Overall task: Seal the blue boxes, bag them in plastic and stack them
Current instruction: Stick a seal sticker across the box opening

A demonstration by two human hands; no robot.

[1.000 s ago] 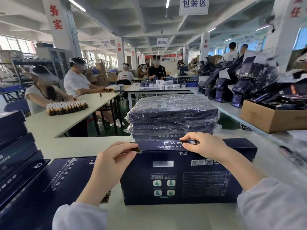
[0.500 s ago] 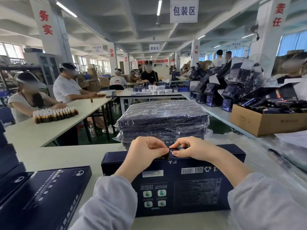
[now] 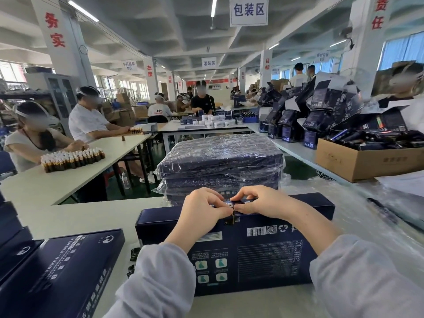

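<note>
A dark blue box point(image 3: 263, 255) stands on its long edge on the table right in front of me, its printed back facing me. My left hand point(image 3: 202, 211) and my right hand point(image 3: 261, 203) meet at the middle of its top edge. The left fingers pinch a small dark seal sticker point(image 3: 232, 218) that hangs over the top edge onto the near face. The right fingertips grip the top edge next to it. Behind the box sits a stack of plastic-bagged blue boxes point(image 3: 220, 161).
Unbagged blue boxes point(image 3: 62, 274) lie flat at the left. Clear plastic bags point(image 3: 376, 216) cover the table at the right, below a cardboard carton point(image 3: 367, 164) of dark packs. Small brown bottles point(image 3: 73, 158) and seated people occupy the table at left.
My left hand has carried the sticker rightward along the top edge until it met the right hand at the middle. The box flap now lies shut under both hands.
</note>
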